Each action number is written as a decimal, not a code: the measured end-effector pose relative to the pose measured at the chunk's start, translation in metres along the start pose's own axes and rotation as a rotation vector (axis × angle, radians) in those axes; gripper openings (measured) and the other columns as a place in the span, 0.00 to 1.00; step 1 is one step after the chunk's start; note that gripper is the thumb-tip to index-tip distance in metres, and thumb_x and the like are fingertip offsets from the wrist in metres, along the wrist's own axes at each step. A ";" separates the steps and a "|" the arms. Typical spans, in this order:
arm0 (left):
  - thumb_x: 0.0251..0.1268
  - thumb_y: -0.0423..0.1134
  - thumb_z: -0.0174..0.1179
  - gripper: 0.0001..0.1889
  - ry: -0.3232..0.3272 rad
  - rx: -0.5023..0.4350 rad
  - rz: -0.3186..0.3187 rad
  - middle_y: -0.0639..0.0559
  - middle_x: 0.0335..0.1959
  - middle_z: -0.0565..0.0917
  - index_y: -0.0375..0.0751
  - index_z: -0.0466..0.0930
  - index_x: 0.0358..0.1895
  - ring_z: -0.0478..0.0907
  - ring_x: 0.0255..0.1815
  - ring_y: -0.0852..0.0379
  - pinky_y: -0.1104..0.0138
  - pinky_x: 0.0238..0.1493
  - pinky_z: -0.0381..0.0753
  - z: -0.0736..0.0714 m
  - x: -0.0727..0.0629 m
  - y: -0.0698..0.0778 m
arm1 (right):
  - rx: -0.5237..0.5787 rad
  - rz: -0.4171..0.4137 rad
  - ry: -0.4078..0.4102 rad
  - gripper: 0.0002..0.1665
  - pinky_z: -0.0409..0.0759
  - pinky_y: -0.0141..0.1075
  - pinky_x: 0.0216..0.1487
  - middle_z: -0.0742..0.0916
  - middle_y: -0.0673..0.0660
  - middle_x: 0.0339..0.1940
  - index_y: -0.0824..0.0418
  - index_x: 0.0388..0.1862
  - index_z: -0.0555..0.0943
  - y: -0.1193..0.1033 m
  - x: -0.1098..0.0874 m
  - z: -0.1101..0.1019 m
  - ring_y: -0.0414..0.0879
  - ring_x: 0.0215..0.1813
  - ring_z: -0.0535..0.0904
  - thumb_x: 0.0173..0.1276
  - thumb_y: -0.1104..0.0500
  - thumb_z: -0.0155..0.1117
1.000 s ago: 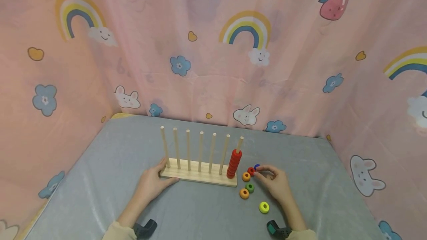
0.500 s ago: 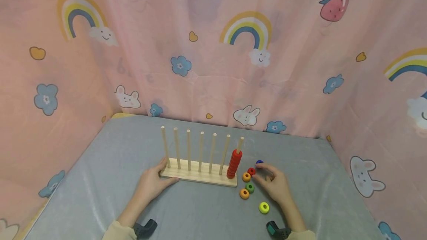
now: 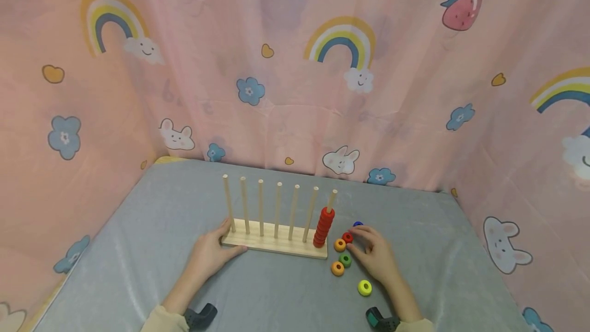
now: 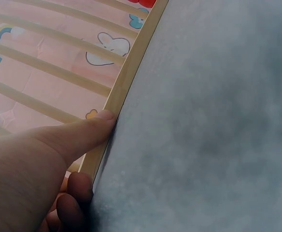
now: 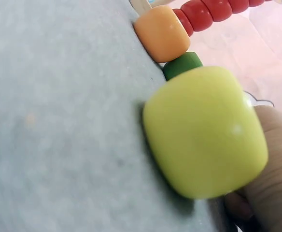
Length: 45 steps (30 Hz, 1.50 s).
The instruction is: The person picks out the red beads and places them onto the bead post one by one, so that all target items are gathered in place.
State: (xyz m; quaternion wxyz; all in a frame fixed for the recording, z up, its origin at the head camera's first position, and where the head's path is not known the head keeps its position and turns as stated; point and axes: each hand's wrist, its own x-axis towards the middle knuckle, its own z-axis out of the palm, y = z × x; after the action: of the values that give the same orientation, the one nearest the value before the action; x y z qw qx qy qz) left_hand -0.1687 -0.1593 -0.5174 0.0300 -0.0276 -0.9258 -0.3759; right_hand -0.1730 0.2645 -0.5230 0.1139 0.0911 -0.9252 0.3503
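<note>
My left hand grips the left end of a wooden peg rack, thumb along its front edge and fingers at the far side. In the left wrist view the thumb presses the base. Red beads are stacked on the rightmost peg; the other pegs are bare. Right of the rack, my right hand has thumb and index finger spread beside a loose red bead; whether they touch it is unclear. A blue bead is partly visible beyond the index finger.
Two orange beads and a green bead lie near the rack's right end. A yellow bead is nearer me and looms large in the right wrist view. Grey cloth covers the table; a patterned pink curtain surrounds it.
The right hand has shifted slightly left, from the blue bead toward the loose red one. The blue bead has moved slightly away from the red one. My left hand stays on the rack.
</note>
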 end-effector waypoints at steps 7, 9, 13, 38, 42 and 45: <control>0.57 0.56 0.80 0.50 0.001 0.008 0.005 0.38 0.77 0.71 0.30 0.70 0.77 0.71 0.75 0.35 0.44 0.68 0.78 0.001 0.001 0.000 | 0.010 0.002 -0.005 0.20 0.66 0.30 0.21 0.90 0.59 0.52 0.59 0.57 0.90 0.000 0.000 0.000 0.34 0.18 0.63 0.66 0.63 0.80; 0.57 0.56 0.80 0.50 0.002 0.012 0.008 0.38 0.77 0.71 0.31 0.70 0.77 0.71 0.75 0.35 0.44 0.68 0.78 0.001 0.002 0.000 | 0.010 0.014 -0.011 0.20 0.66 0.31 0.21 0.90 0.58 0.51 0.59 0.58 0.89 0.000 0.000 0.000 0.34 0.18 0.63 0.67 0.62 0.79; 0.57 0.55 0.81 0.49 0.002 0.011 0.012 0.38 0.77 0.71 0.30 0.70 0.76 0.71 0.75 0.35 0.44 0.68 0.78 0.001 0.002 0.001 | -0.001 0.034 -0.017 0.21 0.66 0.31 0.22 0.89 0.57 0.49 0.59 0.59 0.89 0.000 0.001 -0.001 0.36 0.19 0.64 0.68 0.61 0.79; 0.58 0.53 0.81 0.49 -0.005 -0.015 -0.005 0.36 0.77 0.71 0.29 0.70 0.77 0.70 0.76 0.35 0.44 0.71 0.76 -0.002 0.000 0.004 | 0.113 0.146 -0.026 0.23 0.61 0.29 0.19 0.91 0.59 0.52 0.59 0.60 0.87 -0.001 0.001 0.000 0.34 0.14 0.59 0.67 0.59 0.80; 0.58 0.52 0.81 0.49 -0.003 -0.016 -0.004 0.36 0.77 0.71 0.29 0.69 0.77 0.70 0.76 0.35 0.43 0.71 0.76 -0.002 -0.001 0.004 | 0.133 0.164 -0.026 0.22 0.61 0.28 0.19 0.90 0.59 0.51 0.59 0.58 0.88 -0.002 0.000 0.000 0.34 0.14 0.59 0.66 0.58 0.81; 0.58 0.53 0.81 0.49 -0.002 -0.012 0.000 0.37 0.77 0.71 0.29 0.70 0.76 0.70 0.76 0.35 0.43 0.70 0.76 -0.001 -0.001 0.004 | 0.152 0.179 -0.027 0.22 0.60 0.28 0.19 0.89 0.60 0.51 0.59 0.58 0.89 -0.003 0.000 0.000 0.34 0.14 0.59 0.66 0.59 0.81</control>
State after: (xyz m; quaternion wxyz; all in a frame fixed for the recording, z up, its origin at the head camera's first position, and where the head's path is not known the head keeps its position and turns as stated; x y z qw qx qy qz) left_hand -0.1676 -0.1575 -0.5138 0.0290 -0.0279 -0.9235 -0.3815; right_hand -0.1725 0.2628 -0.5208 0.0624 0.0214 -0.9019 0.4269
